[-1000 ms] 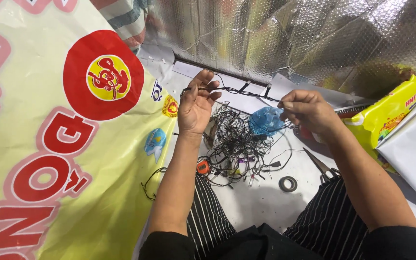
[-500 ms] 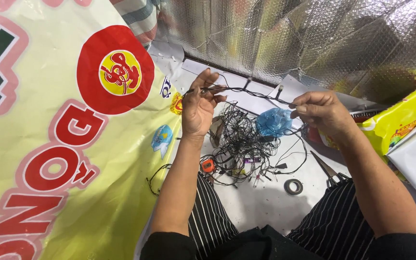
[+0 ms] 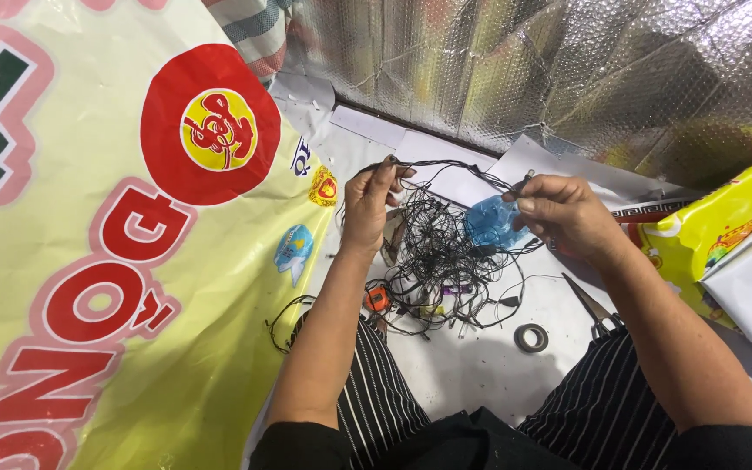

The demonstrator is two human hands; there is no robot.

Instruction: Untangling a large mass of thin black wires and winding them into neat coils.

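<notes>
Head view: wire stretched between two hands

Head camera, looking down at a seated lap in striped trousers (image 3: pixel 376 392). Left hand (image 3: pixel 367 204) raised, fingertips pinched on a thin black wire (image 3: pixel 459 165); right hand (image 3: pixel 567 213) pinching the same strand near a small end piece. Strand now pulled more level and taut than half a second ago, hands lifted a little higher above the floor. Beneath them a tangled heap of black wires (image 3: pixel 433 261), with a crumpled blue plastic piece (image 3: pixel 489 224) just beside the right hand. Reads as one strand being drawn free of the tangle. Near by on the floor: scissors (image 3: pixel 592 306), roll of tape (image 3: pixel 531 338), yellow packet (image 3: pixel 715 231), big printed banner (image 3: pixel 89 261) at left.
</notes>
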